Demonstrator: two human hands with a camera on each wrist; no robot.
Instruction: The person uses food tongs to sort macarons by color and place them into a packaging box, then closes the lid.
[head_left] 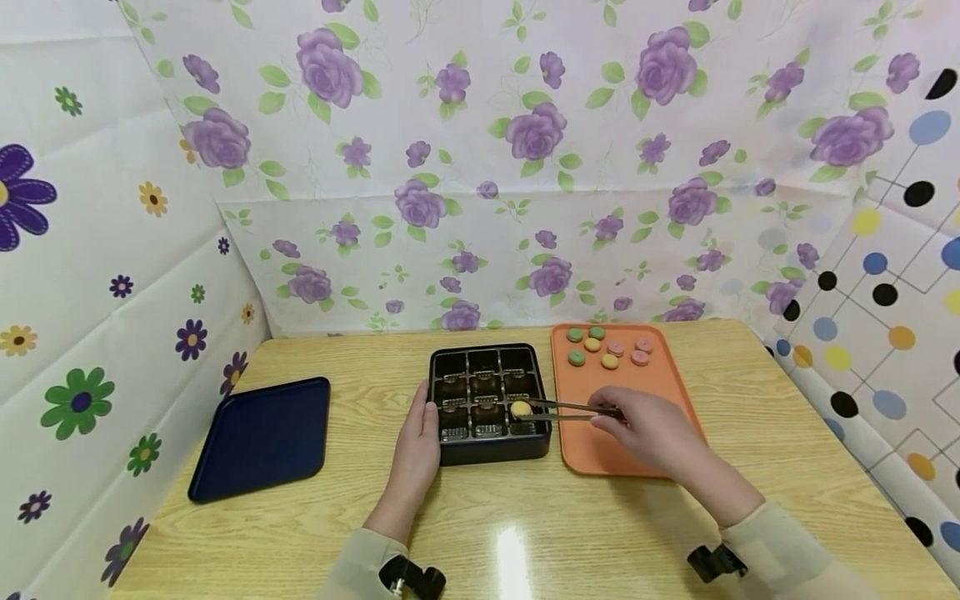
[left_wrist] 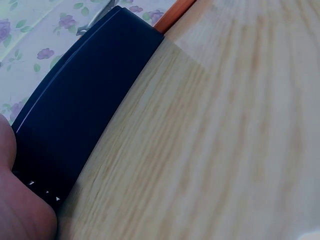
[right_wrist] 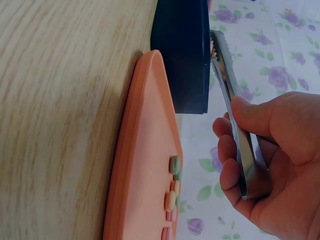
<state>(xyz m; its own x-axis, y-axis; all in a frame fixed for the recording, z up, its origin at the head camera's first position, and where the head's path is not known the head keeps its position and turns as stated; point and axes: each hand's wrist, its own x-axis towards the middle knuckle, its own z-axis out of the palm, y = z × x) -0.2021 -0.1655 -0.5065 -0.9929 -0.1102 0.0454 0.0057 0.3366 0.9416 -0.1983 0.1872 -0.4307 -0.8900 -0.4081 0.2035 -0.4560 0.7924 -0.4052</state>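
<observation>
My right hand [head_left: 651, 427] grips metal tongs [right_wrist: 240, 125], thumb on one arm and fingers curled round the other. Between the tong tips is a yellow macaron [head_left: 521, 408], at the front right compartment of a dark box [head_left: 491, 452]. Whether it touches the compartment's bottom cannot be told. A clear-edged insert divides the box into several compartments. Against the box's left wall lies my left hand [head_left: 420, 435], fingers extended along it and thumb near the rim. The left wrist view shows only part of this hand beside the dark wall [left_wrist: 95, 95].
An orange tray [head_left: 592, 454] stands close to the box's right side, with several green, yellow and pink macarons [head_left: 610, 362] toward its back. A dark blue tray [head_left: 262, 440] lies at the left of the wooden table [head_left: 360, 367]. Flowered cloth [head_left: 480, 167] hangs behind.
</observation>
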